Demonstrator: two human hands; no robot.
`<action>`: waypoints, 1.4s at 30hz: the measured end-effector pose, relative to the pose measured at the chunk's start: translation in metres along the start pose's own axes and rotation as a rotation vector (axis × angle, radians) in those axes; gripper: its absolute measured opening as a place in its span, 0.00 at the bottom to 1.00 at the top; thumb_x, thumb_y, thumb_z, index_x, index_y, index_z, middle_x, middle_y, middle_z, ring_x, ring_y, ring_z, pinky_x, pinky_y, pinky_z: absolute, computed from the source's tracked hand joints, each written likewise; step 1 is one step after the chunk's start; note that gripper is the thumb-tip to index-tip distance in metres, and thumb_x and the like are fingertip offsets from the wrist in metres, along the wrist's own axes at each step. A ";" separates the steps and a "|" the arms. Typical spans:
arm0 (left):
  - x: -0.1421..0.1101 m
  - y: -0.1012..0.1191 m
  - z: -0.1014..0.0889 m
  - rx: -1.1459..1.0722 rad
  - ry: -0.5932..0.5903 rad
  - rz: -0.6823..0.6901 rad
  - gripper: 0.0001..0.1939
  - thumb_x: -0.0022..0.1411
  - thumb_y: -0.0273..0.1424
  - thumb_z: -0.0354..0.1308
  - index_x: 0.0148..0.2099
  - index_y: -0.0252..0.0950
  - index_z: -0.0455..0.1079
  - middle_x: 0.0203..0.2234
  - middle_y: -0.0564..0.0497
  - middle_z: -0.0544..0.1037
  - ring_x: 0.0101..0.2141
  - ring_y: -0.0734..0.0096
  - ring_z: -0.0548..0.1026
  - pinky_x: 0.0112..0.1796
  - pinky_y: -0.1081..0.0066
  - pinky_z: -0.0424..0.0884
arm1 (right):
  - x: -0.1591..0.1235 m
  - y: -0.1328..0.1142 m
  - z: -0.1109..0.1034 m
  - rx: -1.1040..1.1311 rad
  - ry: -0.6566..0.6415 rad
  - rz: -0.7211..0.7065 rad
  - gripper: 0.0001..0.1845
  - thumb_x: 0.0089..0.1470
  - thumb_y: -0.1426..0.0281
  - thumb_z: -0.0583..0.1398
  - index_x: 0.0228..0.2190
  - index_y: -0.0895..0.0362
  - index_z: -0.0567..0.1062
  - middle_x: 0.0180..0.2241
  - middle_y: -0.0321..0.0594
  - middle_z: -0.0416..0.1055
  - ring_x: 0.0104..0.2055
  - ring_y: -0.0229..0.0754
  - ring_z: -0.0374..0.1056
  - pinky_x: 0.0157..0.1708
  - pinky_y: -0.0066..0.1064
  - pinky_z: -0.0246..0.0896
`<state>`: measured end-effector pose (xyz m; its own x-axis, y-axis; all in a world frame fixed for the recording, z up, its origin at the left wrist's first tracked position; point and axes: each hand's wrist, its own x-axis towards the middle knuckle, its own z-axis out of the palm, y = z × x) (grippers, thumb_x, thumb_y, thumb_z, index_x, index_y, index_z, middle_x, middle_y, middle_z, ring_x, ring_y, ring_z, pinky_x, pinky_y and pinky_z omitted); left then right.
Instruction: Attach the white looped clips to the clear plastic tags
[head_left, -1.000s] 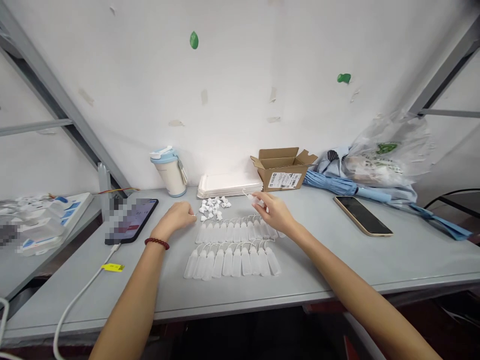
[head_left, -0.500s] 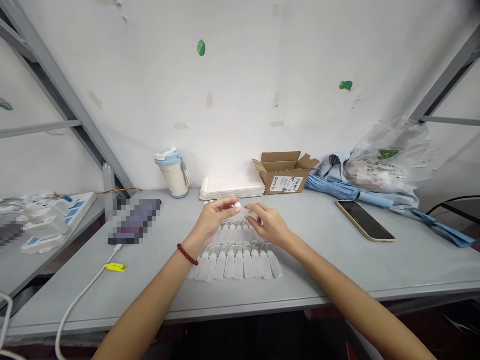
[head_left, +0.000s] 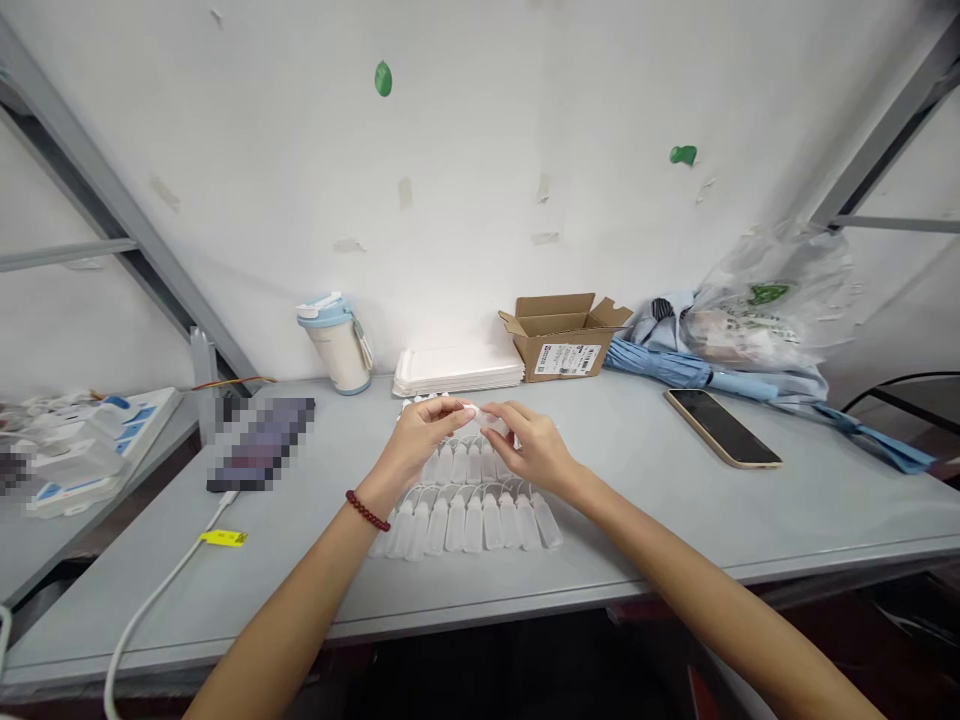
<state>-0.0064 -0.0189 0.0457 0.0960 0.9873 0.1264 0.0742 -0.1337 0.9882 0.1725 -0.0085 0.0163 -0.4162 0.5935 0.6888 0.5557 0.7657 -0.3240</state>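
Observation:
Over the middle of the table, my left hand (head_left: 424, 435) pinches a small white cap (head_left: 469, 409) between thumb and fingertips. My right hand (head_left: 536, 445) has its fingers closed round a small translucent plastic bottle (head_left: 489, 421), which lies tilted with its top end against the cap. Whether the two are joined I cannot tell, as fingers cover part of them. Below my hands, several similar bottles (head_left: 473, 525) lie side by side in a front row, with thin white curved strips at their tops. Another row of bottles (head_left: 459, 464) lies behind, partly hidden by my hands.
Along the wall stand a blue-lidded tumbler (head_left: 341, 350), a stack of white trays (head_left: 457, 370) and an open cardboard box (head_left: 562, 350). A folded blue umbrella (head_left: 660, 360) and a plastic bag (head_left: 772, 310) are at right, near a phone (head_left: 724, 428). A cabled phone (head_left: 262, 445) lies left.
My hands have come closer together, bringing the bottle's top end against the white cap. The whole view has shifted slightly; the rows on the table look the same.

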 end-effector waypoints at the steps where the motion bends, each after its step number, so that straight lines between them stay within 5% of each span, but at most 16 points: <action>1: 0.000 0.000 0.000 0.026 0.013 0.014 0.14 0.49 0.40 0.63 0.35 0.36 0.76 0.32 0.49 0.76 0.32 0.71 0.68 0.31 0.73 0.63 | 0.000 0.000 0.000 -0.018 0.014 -0.017 0.11 0.57 0.69 0.54 0.42 0.57 0.69 0.34 0.42 0.71 0.20 0.32 0.62 0.22 0.25 0.56; 8: 0.001 -0.001 -0.004 0.065 -0.025 0.036 0.16 0.48 0.40 0.64 0.38 0.37 0.77 0.29 0.50 0.77 0.29 0.71 0.70 0.32 0.71 0.68 | -0.001 0.003 0.000 -0.135 0.066 -0.141 0.11 0.57 0.71 0.53 0.42 0.57 0.69 0.35 0.42 0.72 0.23 0.34 0.64 0.22 0.25 0.55; 14: 0.001 -0.001 -0.007 0.057 -0.050 0.067 0.17 0.47 0.37 0.65 0.41 0.37 0.76 0.35 0.48 0.78 0.36 0.67 0.73 0.38 0.69 0.70 | -0.001 0.004 0.002 -0.080 0.059 -0.073 0.10 0.57 0.68 0.54 0.40 0.59 0.69 0.33 0.43 0.72 0.21 0.33 0.62 0.22 0.26 0.55; 21: 0.002 0.000 -0.004 0.047 -0.013 0.037 0.15 0.48 0.40 0.64 0.33 0.33 0.75 0.29 0.48 0.77 0.26 0.71 0.72 0.31 0.68 0.71 | -0.002 0.002 0.005 -0.037 0.083 -0.079 0.10 0.56 0.67 0.55 0.39 0.58 0.70 0.35 0.44 0.73 0.22 0.33 0.63 0.22 0.26 0.56; 31: -0.001 0.000 -0.002 -0.096 -0.011 0.081 0.18 0.44 0.30 0.67 0.27 0.36 0.57 0.30 0.52 0.75 0.36 0.70 0.73 0.37 0.70 0.69 | -0.001 0.001 0.004 0.071 0.113 -0.042 0.10 0.56 0.65 0.56 0.36 0.59 0.71 0.33 0.43 0.73 0.20 0.33 0.61 0.23 0.26 0.58; 37: -0.002 0.001 -0.003 -0.096 -0.035 0.028 0.16 0.45 0.33 0.67 0.34 0.35 0.65 0.36 0.50 0.76 0.38 0.69 0.73 0.40 0.69 0.68 | 0.000 -0.001 0.003 0.098 0.154 -0.029 0.09 0.55 0.66 0.58 0.35 0.59 0.72 0.31 0.41 0.73 0.19 0.32 0.59 0.22 0.25 0.58; 42: -0.001 0.001 -0.003 0.003 -0.072 -0.079 0.18 0.53 0.44 0.59 0.30 0.32 0.71 0.26 0.49 0.74 0.29 0.70 0.73 0.33 0.70 0.70 | 0.001 0.000 0.004 0.061 0.177 -0.082 0.08 0.56 0.68 0.56 0.37 0.59 0.71 0.33 0.43 0.73 0.21 0.33 0.61 0.24 0.26 0.60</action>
<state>-0.0089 -0.0199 0.0472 0.1608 0.9861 0.0415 0.0874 -0.0561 0.9946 0.1689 -0.0073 0.0142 -0.3224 0.4802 0.8158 0.4786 0.8262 -0.2972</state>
